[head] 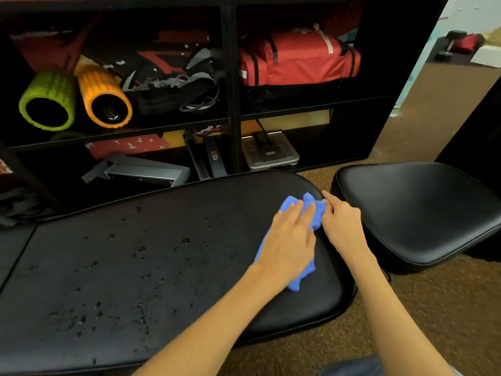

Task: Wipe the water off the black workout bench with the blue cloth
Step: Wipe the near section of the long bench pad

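Note:
The long black workout bench (162,267) runs from lower left to centre right, and water drops (141,249) are scattered over its left and middle. A crumpled blue cloth (309,202) lies near the bench's right end. My left hand (288,244) lies flat on top of the cloth with straight fingers, pressing it onto the pad. My right hand (340,221) is at the cloth's right edge and pinches a fold of it between thumb and fingers. Much of the cloth is hidden under my left hand.
A separate black seat pad (417,210) sits to the right across a narrow gap. Behind stands a black shelf unit (230,77) holding a green foam roller (47,101), an orange foam roller (104,96), a red bag (298,57) and a scale (268,154). Brown carpet (420,308) covers the floor.

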Motion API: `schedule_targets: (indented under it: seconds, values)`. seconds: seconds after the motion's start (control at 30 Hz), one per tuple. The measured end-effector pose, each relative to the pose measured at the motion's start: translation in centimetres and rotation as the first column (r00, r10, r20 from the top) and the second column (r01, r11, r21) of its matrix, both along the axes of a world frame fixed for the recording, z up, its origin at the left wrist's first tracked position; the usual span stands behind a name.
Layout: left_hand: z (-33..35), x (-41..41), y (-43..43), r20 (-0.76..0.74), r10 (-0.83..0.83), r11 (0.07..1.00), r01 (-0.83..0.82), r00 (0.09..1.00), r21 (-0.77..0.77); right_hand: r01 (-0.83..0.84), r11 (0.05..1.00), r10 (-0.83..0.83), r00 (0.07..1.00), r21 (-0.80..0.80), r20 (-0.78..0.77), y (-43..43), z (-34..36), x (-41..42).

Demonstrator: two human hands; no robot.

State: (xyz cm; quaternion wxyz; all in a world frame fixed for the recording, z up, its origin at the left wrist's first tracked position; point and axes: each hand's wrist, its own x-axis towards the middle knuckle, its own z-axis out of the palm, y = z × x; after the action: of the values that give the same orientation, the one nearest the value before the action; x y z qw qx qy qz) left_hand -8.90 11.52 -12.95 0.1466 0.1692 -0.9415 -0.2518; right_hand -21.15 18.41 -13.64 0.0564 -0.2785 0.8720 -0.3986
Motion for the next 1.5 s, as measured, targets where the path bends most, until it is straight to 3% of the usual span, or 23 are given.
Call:
schedule_targets:
  seconds: [0.1, 0.2, 0.37, 0.5, 0.63, 0.8, 0.9, 1.0, 1.1, 1.13, 1.27, 1.5]
  values:
    - [0.0, 2.3, -0.5, 0.003, -0.083, 0.993, 0.083, 0.997, -0.079, 0.004, 1.000, -0.004, 1.000, 0.003, 0.005, -0.1, -0.1, 0.2]
    - [0.8, 1.4, -2.8, 0.012, -0.037, 0.999, 0.037, 0.999, -0.028, 0.008, 1.000, -0.008, 1.000, 0.012, -0.022, -0.3, -0.1, 0.2]
    - [1.5, -3.1, -7.0, 0.083, 0.104, 0.988, -0.093, 0.991, -0.126, 0.014, 1.000, -0.014, 1.000, 0.016, 0.009, -0.2, 0.0, 0.4]
    - [0.6, -4.0, -5.1, 0.103, 0.190, 0.967, -0.167, 0.976, -0.193, 0.016, 1.000, -0.016, 1.000, 0.004, -0.022, -0.2, 0.1, 0.2]
    - [0.4, -1.3, -1.6, 0.032, 0.065, 0.990, -0.060, 0.997, -0.129, 0.030, 0.999, -0.029, 0.999, 0.039, -0.030, -0.3, 0.3, -0.2]
    - [2.4, 2.1, -1.5, 0.128, -0.025, 0.990, 0.007, 0.991, 0.141, 0.081, 0.996, -0.080, 0.996, 0.023, -0.028, 0.2, 0.5, 0.4]
    - [3.2, 6.1, -2.5, 0.098, 0.019, 0.998, -0.024, 0.995, 0.052, 0.128, 0.988, -0.134, 0.988, -0.087, -0.071, -0.1, 1.7, 2.5]
    - [2.8, 11.5, -4.4, 0.132, 0.105, 0.992, -0.094, 0.986, -0.089, 0.040, 0.997, -0.046, 0.995, -0.064, -0.093, -1.7, 2.2, 6.1]
    - [2.2, 16.5, -6.1, 0.197, 0.191, 0.976, -0.164, 0.962, -0.146, -0.014, 0.961, 0.053, 0.990, 0.276, -0.132, -3.4, 0.6, 8.7]
    - [2.0, 17.8, -6.6, 0.206, 0.212, 0.972, -0.184, 0.955, -0.149, -0.004, 0.948, 0.060, 0.985, 0.319, -0.164, -4.1, 0.2, 8.7]
    - [1.3, 20.8, -8.4, 0.216, 0.290, 0.952, -0.258, 0.932, -0.165, -0.044, 0.952, 0.104, 0.977, 0.304, -0.184, -7.9, 0.9, 6.3]
    - [-0.1, 22.0, -9.3, 0.144, 0.346, 0.934, -0.324, 0.927, -0.153, -0.359, 0.877, 0.406, 0.909, 0.319, -0.094, -10.5, 1.7, 7.0]
